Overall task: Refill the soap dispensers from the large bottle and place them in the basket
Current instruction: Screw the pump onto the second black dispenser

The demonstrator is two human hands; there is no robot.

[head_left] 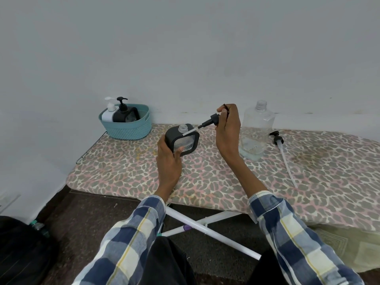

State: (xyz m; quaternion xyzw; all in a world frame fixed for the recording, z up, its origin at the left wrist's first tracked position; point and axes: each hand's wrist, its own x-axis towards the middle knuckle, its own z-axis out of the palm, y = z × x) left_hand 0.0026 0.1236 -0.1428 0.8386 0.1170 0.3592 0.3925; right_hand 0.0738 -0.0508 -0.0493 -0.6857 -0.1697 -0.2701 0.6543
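Black-framed, rigid and light-looking, the square dispenser (182, 140) sits tilted above the ironing board (205, 177) in your left hand (169, 159), fingers wrapped round its side, while your right hand (227, 128) pinches the pump (207, 122): keep gripping the frame, not the clear, likely slippery panel

Basket (128, 128) at table's (205, 177) far-left corner, two dispensers (120, 114) in it. Third dispenser (182, 140) mid-table, right of basket; big bottle (256, 130) further right, a loose pump (282, 149) lying on the table just beyond.
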